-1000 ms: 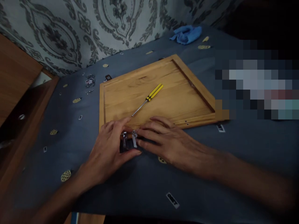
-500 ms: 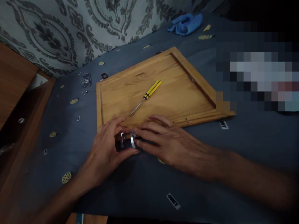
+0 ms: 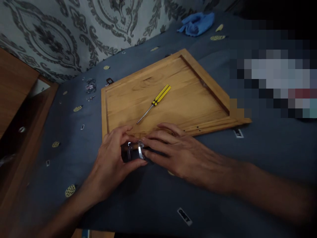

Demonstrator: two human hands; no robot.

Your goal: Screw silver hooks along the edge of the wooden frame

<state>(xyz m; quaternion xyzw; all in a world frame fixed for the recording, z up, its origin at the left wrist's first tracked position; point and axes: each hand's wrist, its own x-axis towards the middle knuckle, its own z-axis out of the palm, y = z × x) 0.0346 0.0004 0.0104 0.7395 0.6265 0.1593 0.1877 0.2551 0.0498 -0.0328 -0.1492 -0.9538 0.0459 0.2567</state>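
Metal fitting (image 3: 140, 151), pointing toward body. Gripping by panel (image 3: 126, 105) with left hand (image 3: 111, 150); touching from right with open right hand (image 3: 182, 152).

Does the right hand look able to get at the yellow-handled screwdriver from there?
Probably yes: the yellow-handled screwdriver lies uncovered on the framed wooden panel just beyond the right hand, and nothing visible blocks the way, though that hand is at the metal fitting.
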